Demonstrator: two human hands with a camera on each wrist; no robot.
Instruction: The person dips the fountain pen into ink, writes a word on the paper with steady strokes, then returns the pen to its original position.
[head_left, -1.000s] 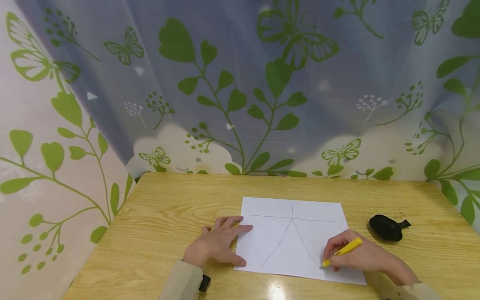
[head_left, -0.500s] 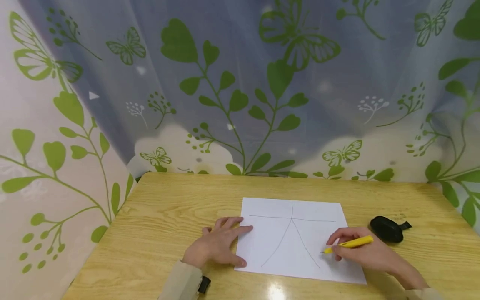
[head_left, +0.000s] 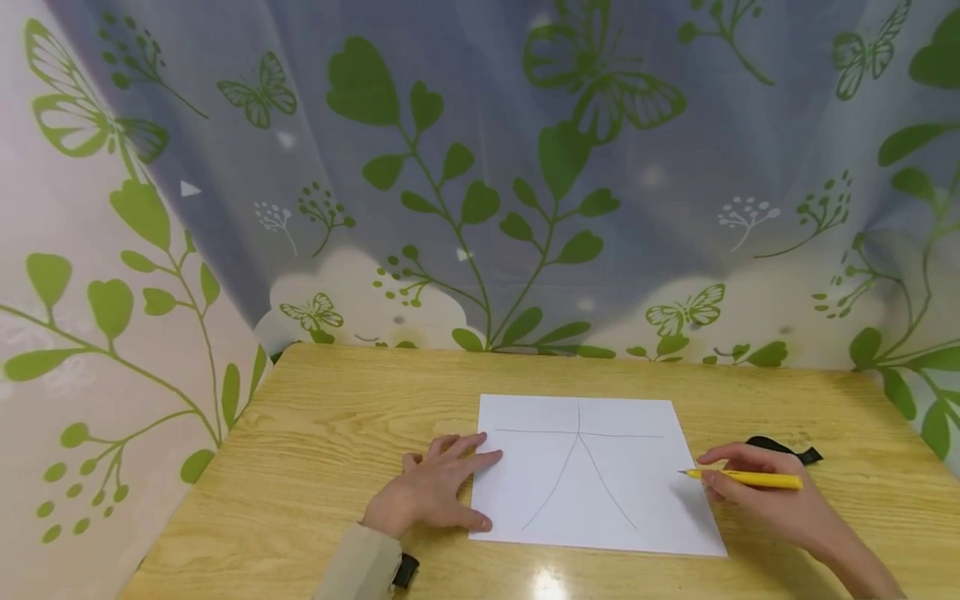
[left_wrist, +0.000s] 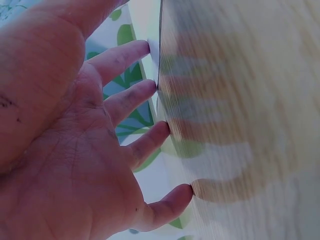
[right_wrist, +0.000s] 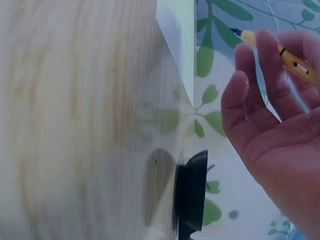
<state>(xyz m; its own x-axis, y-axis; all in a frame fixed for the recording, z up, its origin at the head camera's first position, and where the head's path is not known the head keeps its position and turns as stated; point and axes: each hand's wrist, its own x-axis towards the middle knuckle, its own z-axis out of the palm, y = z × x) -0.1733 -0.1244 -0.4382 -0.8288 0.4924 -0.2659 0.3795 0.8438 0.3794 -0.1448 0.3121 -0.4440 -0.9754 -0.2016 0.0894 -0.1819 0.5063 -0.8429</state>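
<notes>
A white sheet of paper (head_left: 551,492) lies on the wooden table, with thin lines drawn on it: a short upright, a long crosswise line and two legs spreading from their crossing. My left hand (head_left: 431,492) rests at the sheet's left edge, fingers spread, thumb and fingertips on the paper. In the left wrist view its fingertips (left_wrist: 150,85) press down at the paper's edge and on the wood. Over the sheet's right edge, my right hand (head_left: 765,492) pinches a yellow pen (head_left: 757,479), raised above the surface, its tip pointing left.
A black oval dish-like object with a short tab (head_left: 810,456) sits on the table behind my right hand, mostly hidden; the right wrist view shows the black object (right_wrist: 192,195) from the side. A curtain (head_left: 480,208) with leaves and butterflies hangs behind the table (head_left: 337,392).
My right hand has lifted the pen from the lower end of the right leg line and drawn back to the right. The paper has shifted slightly left. My left hand stays in place.
</notes>
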